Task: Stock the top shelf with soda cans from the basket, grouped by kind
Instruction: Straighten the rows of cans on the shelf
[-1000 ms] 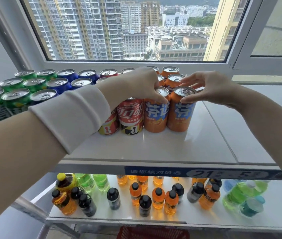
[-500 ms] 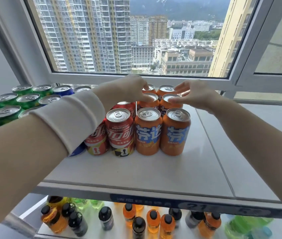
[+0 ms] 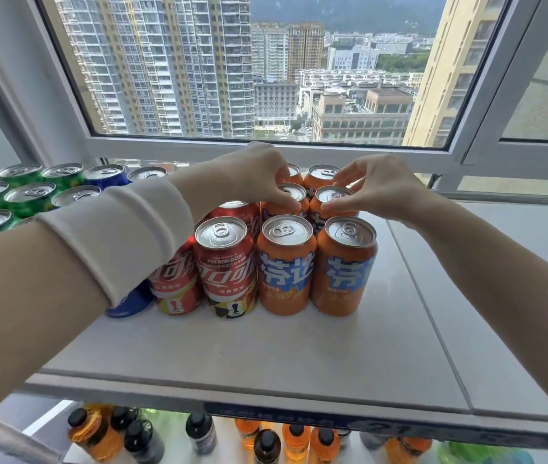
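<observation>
Soda cans stand in columns on the white top shelf [image 3: 265, 349]: green cans [image 3: 28, 199] at the left, then blue cans [image 3: 105, 174], red cola cans [image 3: 225, 262] and orange cans [image 3: 286, 262] at the right. My left hand [image 3: 259, 175] reaches over the red cans and pinches the rim of the second-row orange can [image 3: 294, 192]. My right hand [image 3: 379, 185] pinches the rim of the orange can beside it [image 3: 331, 195]. Two more orange cans stand behind them by the window, and two stand in front. The basket is out of view.
The window frame [image 3: 265, 145] runs just behind the cans. The shelf stretches bare to the right of the orange cans, with a seam [image 3: 433, 329] between panels. Several bottles [image 3: 199, 433] stand on the lower shelf below the front edge.
Both hands have moved back from the front pair of orange cans to the second-row pair. The view has tilted upward, so less of the lower shelf shows.
</observation>
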`<state>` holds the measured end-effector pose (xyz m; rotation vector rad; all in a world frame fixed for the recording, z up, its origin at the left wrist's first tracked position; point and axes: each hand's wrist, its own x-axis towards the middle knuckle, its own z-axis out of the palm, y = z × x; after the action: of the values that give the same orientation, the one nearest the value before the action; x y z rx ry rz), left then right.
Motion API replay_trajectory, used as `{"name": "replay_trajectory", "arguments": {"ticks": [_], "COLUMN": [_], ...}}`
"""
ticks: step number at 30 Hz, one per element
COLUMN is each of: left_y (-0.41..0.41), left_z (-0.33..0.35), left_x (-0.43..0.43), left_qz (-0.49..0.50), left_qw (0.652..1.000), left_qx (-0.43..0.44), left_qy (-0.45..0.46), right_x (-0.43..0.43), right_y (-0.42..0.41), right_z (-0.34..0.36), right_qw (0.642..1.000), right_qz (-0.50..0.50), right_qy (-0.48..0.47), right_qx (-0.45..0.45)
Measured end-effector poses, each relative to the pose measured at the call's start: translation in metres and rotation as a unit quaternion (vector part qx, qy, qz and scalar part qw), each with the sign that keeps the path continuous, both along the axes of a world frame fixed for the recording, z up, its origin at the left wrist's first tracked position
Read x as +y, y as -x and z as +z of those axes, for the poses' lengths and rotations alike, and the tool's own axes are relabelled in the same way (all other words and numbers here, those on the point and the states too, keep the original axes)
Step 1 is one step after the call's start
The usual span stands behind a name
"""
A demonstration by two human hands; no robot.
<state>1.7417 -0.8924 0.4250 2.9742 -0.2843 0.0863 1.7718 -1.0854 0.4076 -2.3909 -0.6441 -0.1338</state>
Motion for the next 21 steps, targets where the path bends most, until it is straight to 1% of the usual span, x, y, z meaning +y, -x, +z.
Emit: {"name": "replay_trajectory", "arguments": {"ticks": [13,17,21], "left_y": [0.0014,0.0009,0.0045], "left_z": [-0.0004,-0.0005,0.0054], "left_x": [0.0000,0.0009,-0.0014], "left_qz": [-0.022,-0.002,-0.008], "left_qw": [0.999,0.999,0.998], "left_qx": [0.010,0.031,0.056], "left_qy": [-0.025,-0.019,-0.003], "right_x": [-0.0034,-0.0034,-0.0048], "right_y": [0.0036,0.0012,-0.0041], "right_z": [0.0029,0.0032,0.0047], "right_qw": [0.997,0.996,0.992], "right_qz": [0.020,0.028,0.048], "right_qy": [-0.018,-0.005,-0.005], "right_qx": [0.078,0.090,0.116]}}
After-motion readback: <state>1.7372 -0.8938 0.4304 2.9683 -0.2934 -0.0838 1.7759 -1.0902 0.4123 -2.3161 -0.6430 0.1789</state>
